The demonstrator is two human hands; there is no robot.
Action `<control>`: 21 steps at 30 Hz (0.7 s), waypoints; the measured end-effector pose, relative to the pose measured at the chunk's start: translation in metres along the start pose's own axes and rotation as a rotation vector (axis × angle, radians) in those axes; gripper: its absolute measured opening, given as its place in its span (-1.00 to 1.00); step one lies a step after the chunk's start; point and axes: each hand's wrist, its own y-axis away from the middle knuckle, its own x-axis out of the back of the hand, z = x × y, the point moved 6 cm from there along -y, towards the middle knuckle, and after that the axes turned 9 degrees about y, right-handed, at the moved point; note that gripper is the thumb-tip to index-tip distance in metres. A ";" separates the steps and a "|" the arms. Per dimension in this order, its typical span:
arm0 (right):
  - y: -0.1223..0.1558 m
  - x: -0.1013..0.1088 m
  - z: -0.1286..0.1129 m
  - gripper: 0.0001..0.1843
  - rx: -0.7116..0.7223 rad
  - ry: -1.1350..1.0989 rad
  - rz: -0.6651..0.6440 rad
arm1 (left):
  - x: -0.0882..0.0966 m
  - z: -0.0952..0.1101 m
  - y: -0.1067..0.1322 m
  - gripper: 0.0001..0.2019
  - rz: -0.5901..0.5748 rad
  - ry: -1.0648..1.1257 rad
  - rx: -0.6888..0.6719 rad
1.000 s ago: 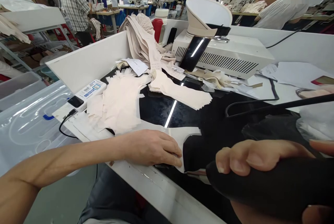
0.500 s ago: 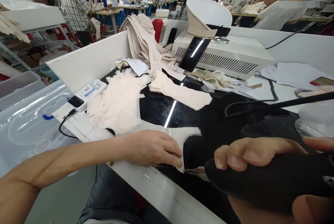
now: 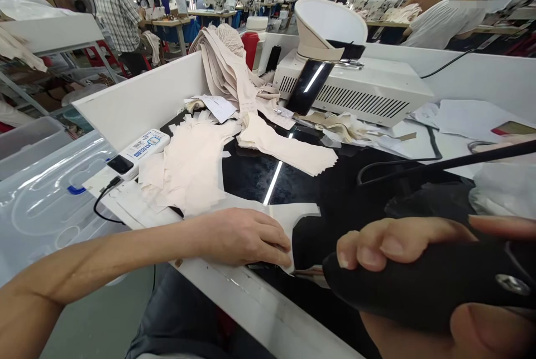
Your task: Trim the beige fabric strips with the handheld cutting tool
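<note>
My left hand (image 3: 247,236) lies palm down, fingers together, pressing a pale fabric piece (image 3: 293,216) flat on the glossy black work surface (image 3: 335,186) near the table's front edge. My right hand (image 3: 402,244) is wrapped round the thick black handle of a corded tool (image 3: 431,286) at the lower right; a thin metal tip shows at its front end, close to my left fingertips and the fabric's edge. The tool's black cable (image 3: 419,164) runs off to the right.
A stack of cream fabric pieces (image 3: 190,163) lies at the left, more strips (image 3: 287,149) behind. A white machine (image 3: 368,88) with a cap-shaped form (image 3: 329,27) stands at the back. A power strip with a phone (image 3: 136,152) sits left. Other people work at sewing tables beyond.
My right hand with the black tool has shifted slightly left, towards my left fingertips. My left hand has stayed on the fabric.
</note>
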 end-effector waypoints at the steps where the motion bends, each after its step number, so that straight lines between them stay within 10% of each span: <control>1: -0.001 -0.003 -0.002 -0.51 -0.010 -0.022 0.039 | 0.000 0.000 0.000 -0.57 -0.006 0.000 0.003; 21: -0.006 -0.012 -0.024 -0.52 -0.022 -0.022 0.064 | 0.002 0.001 0.016 -0.59 0.021 -0.007 0.016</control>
